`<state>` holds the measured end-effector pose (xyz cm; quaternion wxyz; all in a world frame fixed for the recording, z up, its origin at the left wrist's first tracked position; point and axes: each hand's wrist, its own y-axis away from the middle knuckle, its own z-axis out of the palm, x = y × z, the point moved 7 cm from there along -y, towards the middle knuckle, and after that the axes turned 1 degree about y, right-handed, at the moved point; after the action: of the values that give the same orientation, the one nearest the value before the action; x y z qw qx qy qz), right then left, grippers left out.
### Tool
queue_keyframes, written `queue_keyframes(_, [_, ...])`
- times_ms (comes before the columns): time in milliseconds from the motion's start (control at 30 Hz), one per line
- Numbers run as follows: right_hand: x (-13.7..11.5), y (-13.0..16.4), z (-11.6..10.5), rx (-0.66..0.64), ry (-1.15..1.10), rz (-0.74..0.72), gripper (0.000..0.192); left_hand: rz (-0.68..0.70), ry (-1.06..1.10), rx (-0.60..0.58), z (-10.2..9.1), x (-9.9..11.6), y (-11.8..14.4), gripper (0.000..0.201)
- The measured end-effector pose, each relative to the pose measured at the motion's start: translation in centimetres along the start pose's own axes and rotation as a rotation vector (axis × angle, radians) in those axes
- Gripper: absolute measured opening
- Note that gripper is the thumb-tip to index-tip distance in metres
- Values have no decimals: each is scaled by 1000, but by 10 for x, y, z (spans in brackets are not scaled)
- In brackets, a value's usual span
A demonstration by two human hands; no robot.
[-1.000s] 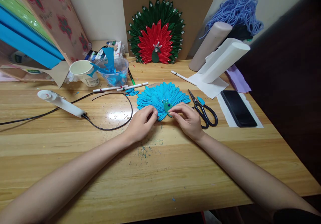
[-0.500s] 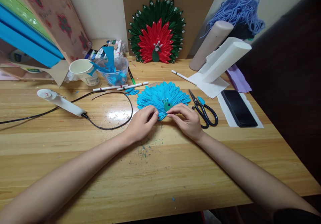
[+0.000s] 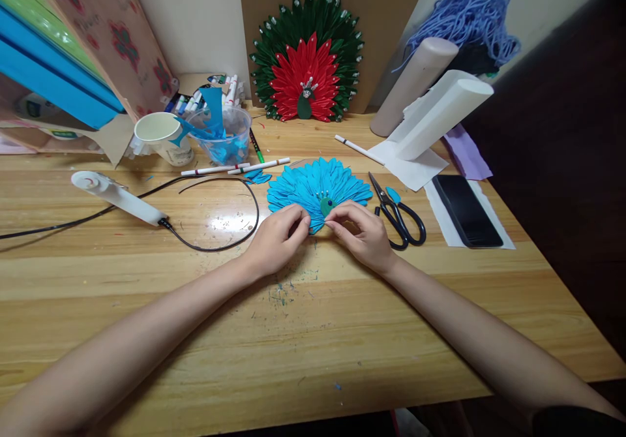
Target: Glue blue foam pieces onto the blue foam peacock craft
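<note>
Thumb and forefinger of the right hand (image 3: pixel 362 235) are pinched together at the lower edge of the blue paper peacock (image 3: pixel 306 186), by its green body (image 3: pixel 327 206). The left hand (image 3: pixel 280 238), fingers curled in, pinches its lower left edge — the bird sits on the table (image 3: pixel 342 332), between both. Just right lie black-handled scissors (image 3: pixel 384 202) (a loose blue petal (image 3: pixel 393 194) beside them); farther out, a smartphone (image 3: pixel 467 212) and — behind — a red-and-green peacock (image 3: pixel 304 65).
</note>
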<state>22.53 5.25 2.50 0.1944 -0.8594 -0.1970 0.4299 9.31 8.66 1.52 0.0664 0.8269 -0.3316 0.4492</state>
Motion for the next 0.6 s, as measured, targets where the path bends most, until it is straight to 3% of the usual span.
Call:
queue_keyframes(400, [-2, 0, 1, -19, 31, -21, 4, 9, 2, 3, 0, 1, 0, 23])
queue_keyframes(600, [1, 0, -4, 60, 10, 6, 7, -45, -3, 50, -3, -5, 0, 24])
